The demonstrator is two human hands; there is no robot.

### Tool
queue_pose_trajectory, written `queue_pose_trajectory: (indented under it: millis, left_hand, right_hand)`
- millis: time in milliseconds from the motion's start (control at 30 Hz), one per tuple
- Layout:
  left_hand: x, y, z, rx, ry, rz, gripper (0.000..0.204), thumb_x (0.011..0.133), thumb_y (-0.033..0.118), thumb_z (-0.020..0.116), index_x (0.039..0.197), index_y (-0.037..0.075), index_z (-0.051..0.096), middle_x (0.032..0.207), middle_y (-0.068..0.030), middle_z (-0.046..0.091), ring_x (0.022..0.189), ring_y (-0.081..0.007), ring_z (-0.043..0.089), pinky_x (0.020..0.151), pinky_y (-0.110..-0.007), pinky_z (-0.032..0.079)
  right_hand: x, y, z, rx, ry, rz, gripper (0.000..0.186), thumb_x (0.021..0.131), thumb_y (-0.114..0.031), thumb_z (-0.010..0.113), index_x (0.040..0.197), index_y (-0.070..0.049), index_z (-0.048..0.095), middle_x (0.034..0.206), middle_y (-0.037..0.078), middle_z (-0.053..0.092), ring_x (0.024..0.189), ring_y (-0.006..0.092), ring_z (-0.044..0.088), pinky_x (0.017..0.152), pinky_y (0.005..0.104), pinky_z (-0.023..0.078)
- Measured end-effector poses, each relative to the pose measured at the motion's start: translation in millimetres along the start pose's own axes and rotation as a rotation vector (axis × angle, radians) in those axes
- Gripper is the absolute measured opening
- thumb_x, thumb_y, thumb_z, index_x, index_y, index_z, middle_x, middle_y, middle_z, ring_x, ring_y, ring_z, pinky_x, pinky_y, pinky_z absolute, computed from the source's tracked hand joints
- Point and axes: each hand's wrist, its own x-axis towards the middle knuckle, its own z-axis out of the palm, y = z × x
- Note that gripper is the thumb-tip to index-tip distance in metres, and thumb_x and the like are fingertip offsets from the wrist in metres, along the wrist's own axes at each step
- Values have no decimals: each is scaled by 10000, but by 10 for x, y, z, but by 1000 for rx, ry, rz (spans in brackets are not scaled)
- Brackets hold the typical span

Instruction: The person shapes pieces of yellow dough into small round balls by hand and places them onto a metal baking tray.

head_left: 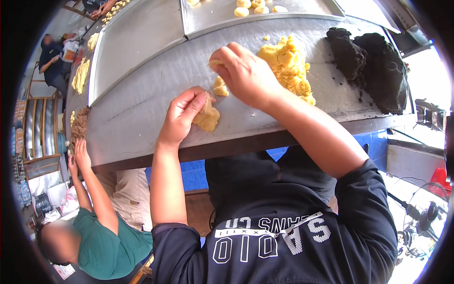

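My left hand (181, 113) pinches a soft piece of pale yellow dough (206, 118), which hangs below its thumb and fingertips over the steel table (127, 132). Higher and to the right, my right hand (243, 75) has its fingers curled around a small pale bit of dough (215, 63). A few small dough lumps (221, 87) lie on the table between my hands. Just right of my right hand is a crumbly mound of bright yellow mixture (286, 61). Two big masses of black dough (380, 71) sit at the table's right end.
A shallow metal tray (137, 42) and another with pale dough balls (242, 12) stand at the back. A co-worker in green (109, 244) works brown mixture (81, 124) at left; another person (54, 66) stands farther back. A stand with cables (428, 217) is at right.
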Motion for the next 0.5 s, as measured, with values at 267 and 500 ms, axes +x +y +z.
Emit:
queue_pose_trajectory:
  millis: [267, 500]
  left_hand:
    - [-25, 66, -8, -73, 160, -116, 342, 1093, 193, 829, 1337, 21, 662, 1197, -66, 813, 1101, -107, 729, 973, -293, 582]
    - [17, 19, -29, -182, 146, -93, 317, 1084, 221, 848, 1292, 47, 684, 1078, -21, 806, 1022, -82, 713, 921, -286, 567]
  right_hand:
    - [-43, 144, -89, -277, -26, -251, 304, 967, -151, 820, 1269, -123, 817, 1214, 66, 788, 1092, 347, 748, 980, 467, 621]
    - [-43, 18, -63, 211, -270, -301, 374, 877, -124, 911, 1238, -201, 854, 1172, 36, 775, 1094, 299, 740, 928, 443, 640]
